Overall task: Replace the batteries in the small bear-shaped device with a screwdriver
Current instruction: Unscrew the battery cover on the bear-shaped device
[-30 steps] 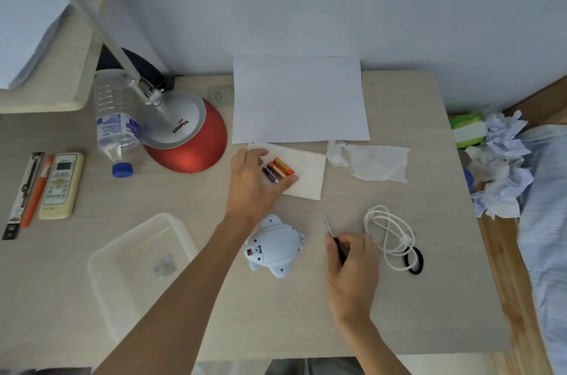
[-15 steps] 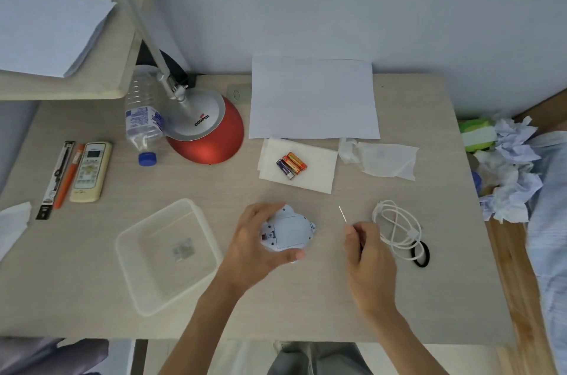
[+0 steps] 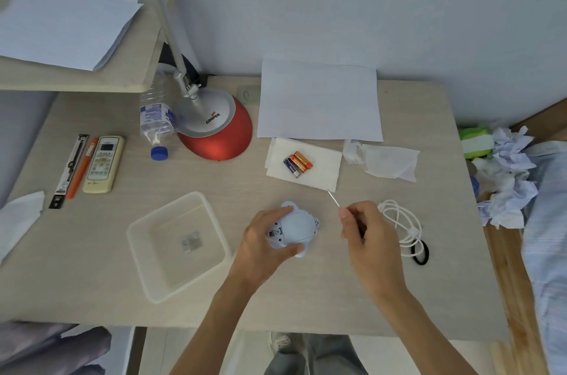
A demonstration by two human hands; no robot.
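Hands work near the middle of the desk [image 3: 92, 282]: our left hand [image 3: 264, 247] is curled around the bear-shaped device [image 3: 296, 228], gripping it from the left with thumb beneath, its underside facing up. Our right hand [image 3: 366, 232] pinches the screwdriver [image 3: 334, 199] — its thin shaft points far-left, tip just at the near corner of the napkin [image 3: 322, 172] where the batteries [image 3: 297, 163] lie. Bare desk lies between the hands and the near edge. Left of the device sits a clear plastic tray [image 3: 147, 267]; right of our hand, a coiled white cable [image 3: 402, 221] — both near, leaving little room.
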